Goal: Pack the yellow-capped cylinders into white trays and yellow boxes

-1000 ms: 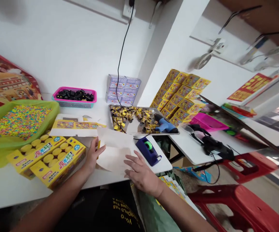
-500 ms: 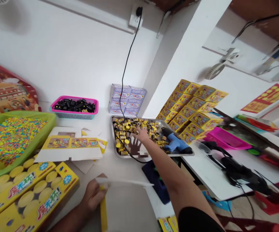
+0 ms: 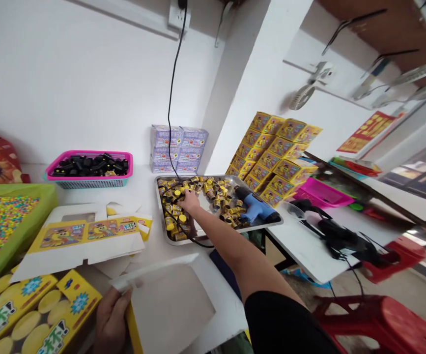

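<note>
Head view: right hand (image 3: pixel 189 200) on yellow tubes (image 3: pixel 213 194) in the tray (image 3: pixel 227 233), apparently picking, grip unclear. Left hand (image 3: pixel 111 319), below the tray, clenches a white card (image 3: pixel 164 309).

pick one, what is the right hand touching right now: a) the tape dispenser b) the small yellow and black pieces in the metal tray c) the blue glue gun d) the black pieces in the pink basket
b, the right hand is down on the small yellow and black pieces in the metal tray, while the left hand holds a white card blank.
</note>
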The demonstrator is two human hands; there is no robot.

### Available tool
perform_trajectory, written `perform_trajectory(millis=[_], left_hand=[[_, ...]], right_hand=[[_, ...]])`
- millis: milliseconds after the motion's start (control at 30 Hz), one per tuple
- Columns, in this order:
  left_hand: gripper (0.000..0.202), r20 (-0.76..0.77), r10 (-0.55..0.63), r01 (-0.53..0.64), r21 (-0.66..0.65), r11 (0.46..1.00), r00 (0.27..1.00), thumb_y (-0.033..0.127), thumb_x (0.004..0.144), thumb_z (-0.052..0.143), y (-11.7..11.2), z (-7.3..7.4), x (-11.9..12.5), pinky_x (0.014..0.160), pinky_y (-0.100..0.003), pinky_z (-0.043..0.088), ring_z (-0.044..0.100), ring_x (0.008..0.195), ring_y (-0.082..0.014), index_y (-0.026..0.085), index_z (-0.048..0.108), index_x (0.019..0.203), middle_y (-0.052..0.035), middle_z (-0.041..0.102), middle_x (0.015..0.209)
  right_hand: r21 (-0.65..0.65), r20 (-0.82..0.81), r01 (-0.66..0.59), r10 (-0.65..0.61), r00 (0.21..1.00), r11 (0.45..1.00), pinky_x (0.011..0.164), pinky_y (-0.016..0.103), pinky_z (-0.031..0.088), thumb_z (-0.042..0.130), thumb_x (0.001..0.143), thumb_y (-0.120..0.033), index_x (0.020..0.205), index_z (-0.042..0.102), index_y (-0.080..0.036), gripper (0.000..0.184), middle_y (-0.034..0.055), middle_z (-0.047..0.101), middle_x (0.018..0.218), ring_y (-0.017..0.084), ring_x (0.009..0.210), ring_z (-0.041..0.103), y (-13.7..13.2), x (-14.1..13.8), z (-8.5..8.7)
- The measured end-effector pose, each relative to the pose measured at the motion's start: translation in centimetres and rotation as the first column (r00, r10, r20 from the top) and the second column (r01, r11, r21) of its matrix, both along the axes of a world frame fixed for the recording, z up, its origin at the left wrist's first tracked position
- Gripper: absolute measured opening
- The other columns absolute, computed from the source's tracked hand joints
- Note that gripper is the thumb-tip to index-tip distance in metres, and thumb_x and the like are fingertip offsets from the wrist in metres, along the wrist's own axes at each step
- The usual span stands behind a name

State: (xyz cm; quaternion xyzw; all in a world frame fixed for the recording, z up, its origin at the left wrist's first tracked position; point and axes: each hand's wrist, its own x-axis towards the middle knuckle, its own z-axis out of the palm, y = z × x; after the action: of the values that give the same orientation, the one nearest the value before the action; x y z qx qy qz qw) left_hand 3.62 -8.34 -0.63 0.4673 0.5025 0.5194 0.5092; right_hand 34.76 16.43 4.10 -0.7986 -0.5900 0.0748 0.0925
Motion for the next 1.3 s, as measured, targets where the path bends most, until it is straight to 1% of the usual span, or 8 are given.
perform_trajectory(millis=[167, 433, 667, 800, 933, 1033, 1133, 1300], left_hand=[[0.046, 0.117, -0.073, 0.07, 0.026, 0.997, 0.99, 0.057, 0.072, 0.075, -0.1, 1.2, 1.4, 0.085, -0.038, 0.054, 0.067, 0.098, -0.0323, 0.019, 0.078, 0.098, -0.0083, 0.076, 0.099], [0.042, 0.124, -0.09, 0.094, -0.03, 0.995, 0.988, 0.056, 0.072, 0.07, 0.3, 1.5, 0.8, 0.082, -0.041, 0.053, 0.067, 0.093, -0.0332, 0.016, 0.079, 0.081, -0.0102, 0.077, 0.09], [0.062, 0.054, -0.029, 0.004, 0.406, 0.914, 0.998, 0.055, 0.085, 0.064, -1.2, 2.1, 0.4, 0.105, -0.047, 0.048, 0.059, 0.123, -0.0352, 0.02, 0.056, 0.136, -0.0151, 0.062, 0.133], [0.053, -0.02, 0.161, -0.119, 0.586, 0.801, 0.987, 0.045, 0.086, 0.066, -3.4, 6.8, -1.2, 0.114, -0.05, 0.043, 0.051, 0.134, -0.0347, 0.025, 0.059, 0.135, -0.0119, 0.057, 0.142], [0.026, -0.143, 0.021, 0.06, 0.54, 0.84, 0.99, 0.043, 0.087, 0.065, -4.2, 14.9, -2.6, 0.097, -0.043, 0.056, 0.063, 0.115, -0.0321, 0.029, 0.075, 0.107, -0.008, 0.071, 0.118], [0.024, -0.247, -0.122, 0.22, 0.42, 0.88, 0.961, 0.044, 0.086, 0.067, -1.4, 20.7, -0.5, 0.072, -0.033, 0.058, 0.067, 0.095, -0.0275, 0.027, 0.077, 0.1, -0.0061, 0.075, 0.103], [0.027, -0.276, -0.342, 0.423, 0.333, 0.843, 0.898, 0.049, 0.081, 0.071, 4.5, 23.3, 5.1, 0.068, -0.031, 0.056, 0.065, 0.084, -0.0239, 0.023, 0.076, 0.086, -0.0041, 0.072, 0.087], [0.021, -0.538, -0.369, 0.451, 0.024, 0.892, 0.758, 0.042, 0.076, 0.07, 16.5, 18.3, 15.6, 0.064, -0.032, 0.05, 0.062, 0.073, -0.0227, 0.021, 0.069, 0.073, -0.0052, 0.067, 0.075]], right_hand=[[-0.079, 0.015, -0.061, 0.062, 0.998, 0.995, 0.087, 0.027, 0.051, 0.075, 0.083, -0.049, 0.122, 0.071, -0.023, 0.047, 0.0123, 0.06, 0.134, 0.023, 0.104, 0.067, 0.5, -0.4, 0.8], [-0.132, 0.006, -0.07, 0.071, 0.997, 0.989, 0.088, 0.026, 0.05, 0.064, 0.093, -0.051, 0.123, 0.072, -0.021, 0.044, 0.0102, 0.073, 0.122, 0.025, 0.113, 0.067, -1.7, 0.2, 1.3], [-0.107, 0.047, 0.018, -0.013, 0.999, 0.994, 0.099, 0.033, 0.048, 0.056, 0.097, -0.049, 0.139, 0.062, -0.019, 0.052, 0.015, 0.065, 0.14, 0.028, 0.127, 0.061, -4.0, 2.2, 3.3], [-0.092, 0.095, 0.146, -0.137, 0.986, 0.985, 0.096, 0.033, 0.05, 0.058, 0.096, -0.036, 0.128, 0.07, -0.014, 0.041, 0.0202, 0.068, 0.132, 0.03, 0.123, 0.064, -5.9, 6.8, 5.0], [-0.1, 0.128, 0.242, -0.228, 0.965, 0.965, 0.09, 0.033, 0.052, 0.062, 0.091, -0.027, 0.117, 0.075, -0.01, 0.034, 0.0242, 0.071, 0.122, 0.032, 0.114, 0.068, -6.9, 11.5, 5.8], [-0.072, 0.134, 0.27, -0.258, 0.957, 0.96, 0.092, 0.035, 0.052, 0.058, 0.094, -0.032, 0.123, 0.072, -0.009, 0.039, 0.0257, 0.068, 0.126, 0.032, 0.115, 0.067, -5.9, 13.6, 6.1], [-0.024, 0.127, 0.296, -0.291, 0.948, 0.955, 0.095, 0.038, 0.05, 0.052, 0.098, -0.041, 0.134, 0.065, -0.008, 0.05, 0.0266, 0.062, 0.135, 0.033, 0.122, 0.063, -4.0, 14.9, 6.1], [0.022, 0.097, 0.289, -0.29, 0.952, 0.957, 0.095, 0.038, 0.049, 0.049, 0.101, -0.048, 0.129, 0.066, -0.009, 0.051, 0.0274, 0.063, 0.132, 0.032, 0.121, 0.063, -0.4, 17.5, 5.5]])
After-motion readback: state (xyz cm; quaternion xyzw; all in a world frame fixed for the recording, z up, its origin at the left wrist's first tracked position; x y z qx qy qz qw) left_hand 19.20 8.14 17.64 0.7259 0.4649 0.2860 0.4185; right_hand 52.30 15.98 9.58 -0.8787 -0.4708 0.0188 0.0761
